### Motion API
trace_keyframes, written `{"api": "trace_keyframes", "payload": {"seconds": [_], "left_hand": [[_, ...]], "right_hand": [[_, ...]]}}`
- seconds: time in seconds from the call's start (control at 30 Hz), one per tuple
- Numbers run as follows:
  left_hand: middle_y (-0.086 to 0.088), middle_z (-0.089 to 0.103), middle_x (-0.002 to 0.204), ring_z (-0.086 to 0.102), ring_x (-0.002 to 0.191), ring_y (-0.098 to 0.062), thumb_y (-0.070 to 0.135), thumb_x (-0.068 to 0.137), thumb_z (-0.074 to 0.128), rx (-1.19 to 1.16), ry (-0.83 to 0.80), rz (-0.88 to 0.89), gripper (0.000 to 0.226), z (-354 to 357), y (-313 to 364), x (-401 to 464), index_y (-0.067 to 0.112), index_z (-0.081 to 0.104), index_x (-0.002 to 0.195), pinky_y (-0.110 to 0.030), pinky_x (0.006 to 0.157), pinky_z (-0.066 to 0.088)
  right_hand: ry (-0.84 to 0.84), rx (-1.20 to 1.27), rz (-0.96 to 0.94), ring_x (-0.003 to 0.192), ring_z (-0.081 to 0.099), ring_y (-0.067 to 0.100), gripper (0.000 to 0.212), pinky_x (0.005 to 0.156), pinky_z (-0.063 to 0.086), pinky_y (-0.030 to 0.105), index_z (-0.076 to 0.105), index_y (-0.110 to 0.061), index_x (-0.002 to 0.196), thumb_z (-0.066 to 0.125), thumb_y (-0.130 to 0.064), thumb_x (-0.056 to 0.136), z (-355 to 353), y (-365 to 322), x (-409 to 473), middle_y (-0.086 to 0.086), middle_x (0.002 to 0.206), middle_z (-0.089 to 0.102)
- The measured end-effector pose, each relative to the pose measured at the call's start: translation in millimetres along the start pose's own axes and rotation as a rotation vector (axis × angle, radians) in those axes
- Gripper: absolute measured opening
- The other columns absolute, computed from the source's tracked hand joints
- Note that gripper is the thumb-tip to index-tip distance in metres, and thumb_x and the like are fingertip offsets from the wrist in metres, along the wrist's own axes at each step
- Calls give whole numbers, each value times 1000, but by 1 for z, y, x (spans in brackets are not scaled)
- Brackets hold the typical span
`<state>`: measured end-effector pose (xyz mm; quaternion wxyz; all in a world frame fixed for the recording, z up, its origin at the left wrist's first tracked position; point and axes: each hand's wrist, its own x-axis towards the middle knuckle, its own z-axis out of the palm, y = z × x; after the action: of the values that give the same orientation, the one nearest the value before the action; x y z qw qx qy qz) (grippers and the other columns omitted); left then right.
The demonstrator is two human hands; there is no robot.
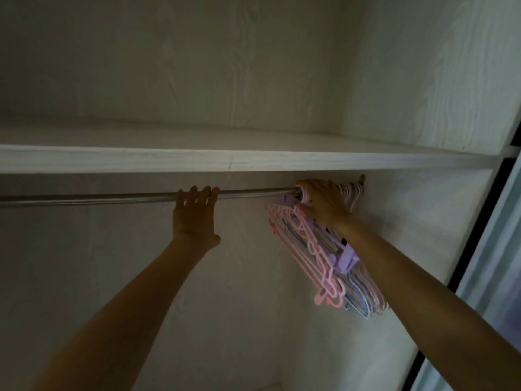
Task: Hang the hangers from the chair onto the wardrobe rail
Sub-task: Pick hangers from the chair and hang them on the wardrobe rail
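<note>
A metal wardrobe rail (98,198) runs across the view under a white shelf. A bunch of pink, purple and blue plastic hangers (315,249) hangs from the rail's right end, tilted toward the right wall. My right hand (321,203) grips the hooks of that bunch at the rail, fingers curled over them. My left hand (194,214) reaches up to the middle of the rail, its fingertips hooked over the bar and the palm below it. The chair is out of view.
A white wood-grain shelf (253,159) sits just above the rail, leaving little gap. The wardrobe's right side wall (408,221) is close to the hangers. A dark sliding-door frame (479,235) stands at the far right.
</note>
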<state>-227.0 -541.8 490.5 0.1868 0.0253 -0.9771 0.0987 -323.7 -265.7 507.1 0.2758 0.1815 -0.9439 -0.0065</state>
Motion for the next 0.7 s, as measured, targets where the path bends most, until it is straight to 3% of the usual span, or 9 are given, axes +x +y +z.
{"api": "trace_keyframes", "payload": {"seconds": [0.2, 0.3, 0.37, 0.47, 0.53, 0.6, 0.7], "left_hand": [[-3, -7, 159, -5, 147, -27, 58, 80, 58, 113, -65, -62, 107, -5, 10, 1, 17, -14, 149, -45, 118, -5], [-5, -15, 158, -11, 147, -26, 61, 80, 55, 139, -75, -72, 109, -5, 12, -2, 15, -18, 148, -45, 117, -8], [-6, -18, 158, -13, 146, -24, 61, 81, 52, 95, -46, -67, 108, -4, 13, -11, 13, -19, 147, -45, 117, -8], [-5, -16, 158, -12, 147, -22, 49, 87, 50, -45, -27, -65, 97, 5, 29, -36, 9, -14, 148, -42, 118, -7], [-5, -4, 159, -2, 148, -22, 44, 88, 51, -192, -85, -34, 88, 13, 55, -61, 9, -2, 150, -40, 120, 1], [-5, 23, 155, 20, 144, -22, 41, 86, 54, -384, -128, -4, 77, 22, 82, -86, 13, 18, 148, -37, 118, 18], [0, 52, 137, 46, 128, -21, 35, 85, 56, -626, -249, 54, 53, 30, 117, -123, 22, 44, 135, -31, 103, 37]], "right_hand": [[-18, -4, -5, 134, 36, 26, 65, 108, 27, 41, 35, -18, 142, 59, -41, 86, 0, 5, -4, 6, 145, 40], [60, 29, -28, 131, 39, 27, 65, 109, 28, 40, 39, -15, 140, 50, -46, 85, -6, -2, -25, 7, 143, 44], [111, 61, -68, 125, 47, 29, 55, 107, 34, 40, 51, -12, 132, 53, -39, 84, -13, -7, -48, 10, 136, 52], [190, 91, -134, 95, 62, 31, 31, 82, 52, 37, 68, -13, 101, 59, -31, 77, -32, -14, -93, 9, 104, 67], [213, 81, -98, 79, 61, 27, 17, 72, 46, 31, 70, -15, 84, 67, -27, 73, -46, -18, -130, 5, 85, 65], [233, 74, -28, 75, 62, 26, 14, 69, 37, 26, 71, -19, 79, 66, -28, 71, -55, -21, -168, 1, 80, 66], [169, 109, 146, 79, 62, 23, 22, 69, 47, 30, 71, -22, 82, 53, -35, 79, -67, -25, -232, -1, 84, 68]]}}
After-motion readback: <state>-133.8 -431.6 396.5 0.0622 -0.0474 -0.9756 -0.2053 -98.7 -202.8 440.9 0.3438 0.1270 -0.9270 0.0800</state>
